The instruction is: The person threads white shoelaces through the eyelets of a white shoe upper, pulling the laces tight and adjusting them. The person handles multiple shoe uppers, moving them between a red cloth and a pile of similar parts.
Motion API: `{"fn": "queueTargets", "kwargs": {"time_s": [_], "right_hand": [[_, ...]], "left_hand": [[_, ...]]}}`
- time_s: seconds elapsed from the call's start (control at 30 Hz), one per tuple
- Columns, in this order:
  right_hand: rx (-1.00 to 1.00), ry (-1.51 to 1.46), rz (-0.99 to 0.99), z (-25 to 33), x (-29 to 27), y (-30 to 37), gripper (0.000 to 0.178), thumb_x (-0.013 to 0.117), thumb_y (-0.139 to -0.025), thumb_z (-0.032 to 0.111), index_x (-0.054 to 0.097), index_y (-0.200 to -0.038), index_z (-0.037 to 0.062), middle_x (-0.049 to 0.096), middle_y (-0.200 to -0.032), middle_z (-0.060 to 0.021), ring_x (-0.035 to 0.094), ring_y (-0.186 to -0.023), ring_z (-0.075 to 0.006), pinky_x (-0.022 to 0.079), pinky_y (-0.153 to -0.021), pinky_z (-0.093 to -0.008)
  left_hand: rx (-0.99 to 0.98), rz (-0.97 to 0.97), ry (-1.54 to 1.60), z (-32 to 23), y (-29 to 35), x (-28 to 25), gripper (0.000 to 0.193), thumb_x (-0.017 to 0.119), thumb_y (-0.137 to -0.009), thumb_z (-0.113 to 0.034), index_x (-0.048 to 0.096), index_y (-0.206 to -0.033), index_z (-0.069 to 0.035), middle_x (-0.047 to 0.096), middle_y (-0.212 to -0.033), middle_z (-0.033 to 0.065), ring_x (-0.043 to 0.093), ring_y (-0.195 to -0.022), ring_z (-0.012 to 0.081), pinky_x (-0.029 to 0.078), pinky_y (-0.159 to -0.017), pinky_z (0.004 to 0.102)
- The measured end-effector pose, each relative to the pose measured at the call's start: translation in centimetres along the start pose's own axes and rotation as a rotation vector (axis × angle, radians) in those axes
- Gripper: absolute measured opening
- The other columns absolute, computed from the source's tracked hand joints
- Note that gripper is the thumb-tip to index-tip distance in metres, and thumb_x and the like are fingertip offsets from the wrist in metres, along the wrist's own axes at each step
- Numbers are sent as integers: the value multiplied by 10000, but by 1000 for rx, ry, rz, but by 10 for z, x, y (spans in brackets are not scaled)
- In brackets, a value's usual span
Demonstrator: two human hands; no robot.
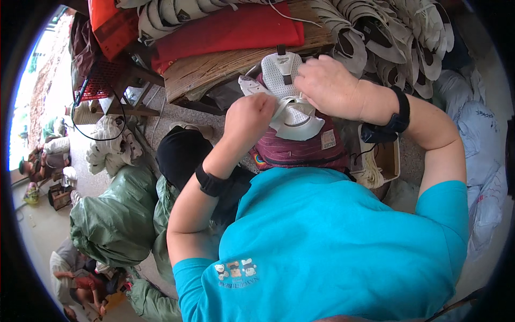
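A white shoe upper (pixel 300 117) with a mesh tongue (pixel 279 74) lies over a maroon striped cloth bag (pixel 300 147) on my lap. My left hand (pixel 249 118) is closed in a fist at the upper's left edge; what its fingers hold is hidden. Over the right side of the upper, my right hand (pixel 330 87) pinches a thin white shoelace (pixel 301 96). Dark tabs show at the top and bottom of the tongue. Each wrist wears a black band.
Ahead stands a wooden bench (pixel 214 75) with a red cloth (pixel 230 37) and stacked shoe uppers (pixel 177 16). More uppers (pixel 375 37) hang at the far right. A box (pixel 389 161) holds cord (pixel 370 173). Green sacks (pixel 115 214) lie left; other people (pixel 80 279) sit beyond.
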State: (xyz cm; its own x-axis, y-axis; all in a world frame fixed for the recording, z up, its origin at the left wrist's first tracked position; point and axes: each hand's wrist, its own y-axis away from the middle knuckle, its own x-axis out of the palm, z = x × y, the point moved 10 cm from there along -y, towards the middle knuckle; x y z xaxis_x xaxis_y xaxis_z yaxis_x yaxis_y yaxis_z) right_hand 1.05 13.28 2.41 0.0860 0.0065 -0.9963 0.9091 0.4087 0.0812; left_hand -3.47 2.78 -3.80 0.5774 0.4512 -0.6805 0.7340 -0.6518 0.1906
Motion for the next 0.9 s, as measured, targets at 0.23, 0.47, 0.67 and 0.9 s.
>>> {"fn": "queueTargets", "kwargs": {"time_s": [0.23,0.47,0.67,0.9], "right_hand": [[23,-212,198,-15,-4,-12,268,765,-735,124,608,-936,40,575,-1010,-99,617,-996,-319,514,-803,-433],[-84,-173,149,-15,2,-5,294,772,-735,116,599,-968,73,557,-1006,-98,641,-885,-324,526,-728,-439],[-70,-198,-72,-21,0,11,251,752,-786,223,600,-917,72,549,-960,-105,635,-805,-332,522,-666,-427],[145,-511,66,-41,28,-6,212,699,-853,235,687,-825,25,579,-892,-114,623,-723,-257,503,-632,-353]], "left_hand": [[438,-186,-345,-65,9,-43,166,685,-815,-197,641,-909,-68,627,-904,148,610,-940,370,501,-811,446],[535,32,-311,-49,-3,-33,298,757,-729,-101,603,-983,-80,560,-940,108,561,-974,329,469,-854,420],[428,-80,-226,-29,1,-29,145,695,-820,-204,691,-872,-68,555,-948,104,561,-972,292,467,-813,438],[266,-213,70,-12,-6,-25,204,717,-810,-203,688,-750,-10,540,-941,103,556,-915,244,479,-758,350]]}}
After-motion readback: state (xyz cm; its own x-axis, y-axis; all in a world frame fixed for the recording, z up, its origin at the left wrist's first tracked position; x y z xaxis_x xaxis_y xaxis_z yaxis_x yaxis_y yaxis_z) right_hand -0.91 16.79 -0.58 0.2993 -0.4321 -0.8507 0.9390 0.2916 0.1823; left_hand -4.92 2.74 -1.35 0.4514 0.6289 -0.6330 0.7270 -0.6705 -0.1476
